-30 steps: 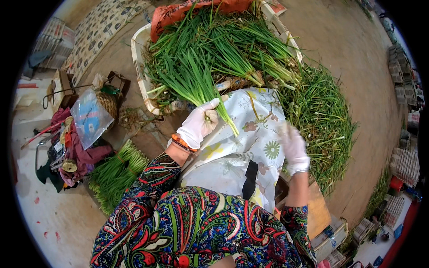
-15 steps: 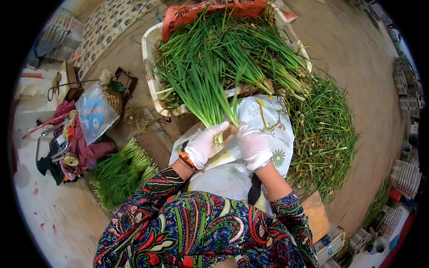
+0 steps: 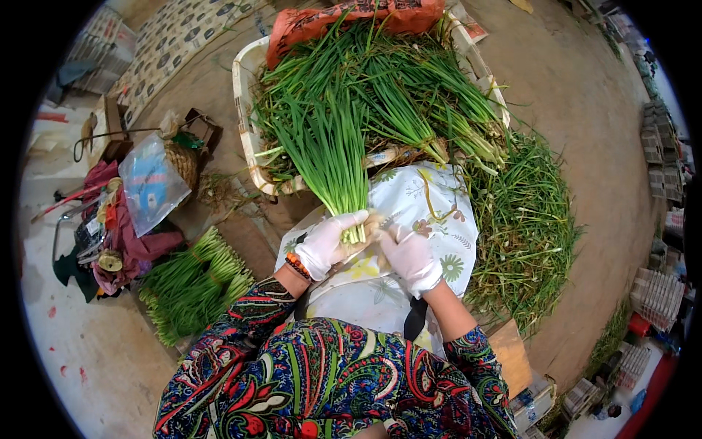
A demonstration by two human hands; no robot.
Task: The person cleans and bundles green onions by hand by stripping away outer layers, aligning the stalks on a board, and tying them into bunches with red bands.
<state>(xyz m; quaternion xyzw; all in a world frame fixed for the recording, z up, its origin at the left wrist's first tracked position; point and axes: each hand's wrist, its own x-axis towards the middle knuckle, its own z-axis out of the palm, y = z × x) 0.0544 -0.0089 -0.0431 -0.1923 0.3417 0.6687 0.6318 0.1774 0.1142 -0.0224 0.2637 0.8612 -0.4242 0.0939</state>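
My left hand [image 3: 327, 244], in a pale glove, is closed around the lower stems of a bunch of chives [image 3: 335, 157]. The long green leaves fan away from me over the near rim of a white crate [image 3: 243, 110], and the pale stem ends stick out below my thumb. Beside those ends is my right hand [image 3: 412, 257], also gloved, its fingers curled in; whether anything is pinched there is hidden. Under both hands spreads a white flowered apron [image 3: 380, 293]. More loose chives [image 3: 409, 110] fill the crate.
Left of my lap lie bundled chives [image 3: 197, 282], near a heap of maroon cloth [image 3: 142, 249] and a clear plastic bag [image 3: 152, 175]. A pile of discarded leaves [image 3: 523, 227] covers the floor on the right. An orange sack [image 3: 358, 18] drapes the crate's far side.
The few strands my right hand held apart are no longer separate from the left hand's bunch. My right hand has moved down slightly, to beside the stem ends; the left keeps its grip.
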